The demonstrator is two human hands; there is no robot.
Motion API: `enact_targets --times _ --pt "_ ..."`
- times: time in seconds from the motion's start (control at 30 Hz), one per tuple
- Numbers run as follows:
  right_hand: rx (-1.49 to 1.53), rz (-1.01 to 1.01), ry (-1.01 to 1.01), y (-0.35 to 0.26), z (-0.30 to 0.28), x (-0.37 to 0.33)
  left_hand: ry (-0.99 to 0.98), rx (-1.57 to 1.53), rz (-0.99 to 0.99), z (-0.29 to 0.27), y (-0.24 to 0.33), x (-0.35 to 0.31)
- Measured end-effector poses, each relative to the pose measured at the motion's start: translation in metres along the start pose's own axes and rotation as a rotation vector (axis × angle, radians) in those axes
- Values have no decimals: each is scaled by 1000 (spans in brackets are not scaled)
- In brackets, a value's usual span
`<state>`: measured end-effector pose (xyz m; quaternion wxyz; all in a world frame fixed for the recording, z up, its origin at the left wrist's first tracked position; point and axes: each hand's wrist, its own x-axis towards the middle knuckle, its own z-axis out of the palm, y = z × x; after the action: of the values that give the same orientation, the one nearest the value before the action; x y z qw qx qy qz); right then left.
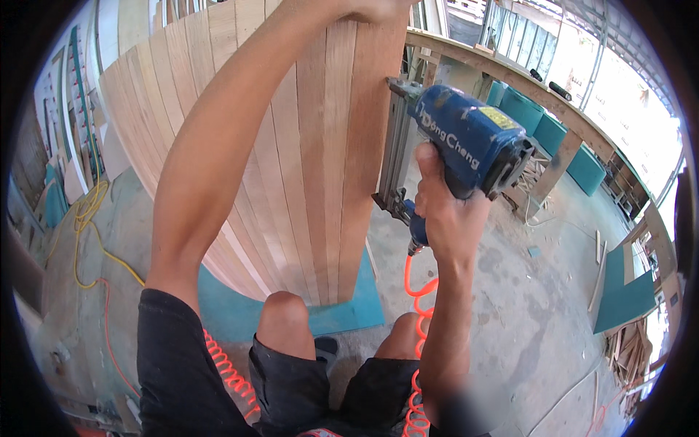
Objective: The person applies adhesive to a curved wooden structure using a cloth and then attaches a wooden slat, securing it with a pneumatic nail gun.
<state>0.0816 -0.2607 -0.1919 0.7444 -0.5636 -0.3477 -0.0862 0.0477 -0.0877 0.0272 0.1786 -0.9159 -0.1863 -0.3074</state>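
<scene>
My right hand (445, 200) is wrapped round the handle of a blue pneumatic nail gun (466, 131). The tool's nose is at the right edge of a tall curved panel (287, 160) of narrow wooden strips; whether it touches the wood cannot be made out. An orange coiled air hose (422, 306) hangs from the handle's base. Across the panel reaches my left arm, and the left hand (375, 9) lies by the top right corner of the wood, its fingers cut off by the upper rim of the picture.
A teal board (306, 319) lies under the panel's foot, near my knees. Yellow hose (91, 211) trails over the floor at left. To the right stand a wooden frame (531, 87), teal panels (542, 127) and a pile of wood scraps (630, 349).
</scene>
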Motion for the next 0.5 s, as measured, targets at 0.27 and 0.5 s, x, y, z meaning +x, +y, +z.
enact_targets --times 0.27,0.5 --pt "-56 -13 7 25 -17 -20 36 16 125 25 -1 7" --pt "28 179 20 18 -34 -30 -12 4 42 7 -16 7"
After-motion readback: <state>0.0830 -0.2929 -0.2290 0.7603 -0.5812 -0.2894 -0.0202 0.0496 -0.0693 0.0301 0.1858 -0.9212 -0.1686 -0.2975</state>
